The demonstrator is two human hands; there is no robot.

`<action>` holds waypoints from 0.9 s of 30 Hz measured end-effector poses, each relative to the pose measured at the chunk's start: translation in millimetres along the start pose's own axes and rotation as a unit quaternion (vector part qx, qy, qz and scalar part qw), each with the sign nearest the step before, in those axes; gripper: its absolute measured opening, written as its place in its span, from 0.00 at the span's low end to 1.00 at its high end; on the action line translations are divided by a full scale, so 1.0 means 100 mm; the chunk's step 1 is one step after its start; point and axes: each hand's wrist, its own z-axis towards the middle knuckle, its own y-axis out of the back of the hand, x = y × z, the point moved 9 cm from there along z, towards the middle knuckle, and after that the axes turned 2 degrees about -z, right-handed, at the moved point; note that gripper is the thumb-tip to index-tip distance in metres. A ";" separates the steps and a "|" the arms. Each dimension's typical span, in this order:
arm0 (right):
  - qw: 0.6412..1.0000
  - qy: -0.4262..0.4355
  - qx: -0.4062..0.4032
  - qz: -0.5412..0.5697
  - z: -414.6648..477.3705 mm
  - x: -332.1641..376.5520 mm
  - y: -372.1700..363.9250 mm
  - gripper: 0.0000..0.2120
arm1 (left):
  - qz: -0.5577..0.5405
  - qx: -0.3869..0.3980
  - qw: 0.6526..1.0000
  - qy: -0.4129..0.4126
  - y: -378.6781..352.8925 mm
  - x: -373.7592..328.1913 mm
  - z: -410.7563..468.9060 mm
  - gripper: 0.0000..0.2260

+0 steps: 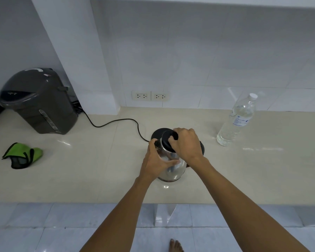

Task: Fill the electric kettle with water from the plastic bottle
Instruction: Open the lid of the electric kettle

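A shiny steel electric kettle (176, 170) with a black lid (166, 141) stands on the beige counter (98, 170), just in front of its round black base (157, 134). My left hand (155, 160) wraps around the kettle's left side. My right hand (186, 143) grips the black lid from above. A clear plastic water bottle (235, 120) with a white cap on stands upright to the right, apart from both hands.
A dark grey hot-water dispenser (38, 101) stands at the back left. A green and black cloth (22, 155) lies near the left. A black cord (116, 122) runs from the base toward the dispenser. Two wall sockets (150, 96) sit above the counter.
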 end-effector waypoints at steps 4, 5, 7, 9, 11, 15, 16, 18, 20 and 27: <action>0.998 -0.003 0.000 0.060 0.00 -0.06 0.10 0.11 | -0.004 0.003 1.000 0.003 -0.01 0.00 -0.01 0.57; 0.997 -0.006 0.002 0.071 0.01 -0.08 0.12 0.12 | -0.004 0.002 1.000 0.005 0.00 0.00 -0.01 0.58; 0.995 -0.018 0.004 0.102 0.01 -0.13 0.16 0.11 | -0.002 0.000 1.000 0.006 0.00 0.01 -0.01 0.58; 0.990 -0.035 0.004 0.134 0.01 -0.19 0.21 0.11 | -0.003 0.002 1.000 0.004 -0.01 0.00 0.00 0.57; 0.986 -0.047 0.005 0.162 0.01 -0.26 0.26 0.11 | -0.008 0.003 1.000 0.003 -0.01 0.00 0.00 0.56; 0.977 -0.051 0.014 0.207 -0.03 -0.34 0.35 0.10 | -0.012 -0.004 1.000 0.003 0.00 0.01 -0.01 0.55; 0.974 -0.054 0.014 0.220 -0.05 -0.36 0.37 0.10 | -0.012 -0.005 1.000 0.003 0.00 0.01 -0.01 0.55; 0.967 -0.061 0.011 0.246 -0.07 -0.41 0.39 0.09 | -0.012 -0.007 1.000 0.005 0.00 0.01 -0.01 0.54; 0.962 -0.064 0.009 0.264 -0.08 -0.45 0.40 0.08 | -0.012 -0.010 1.000 0.009 0.01 0.02 -0.01 0.55; 0.928 -0.103 0.008 0.357 -0.12 -0.62 0.39 0.09 | -0.006 -0.015 1.000 0.021 0.02 0.02 -0.03 0.57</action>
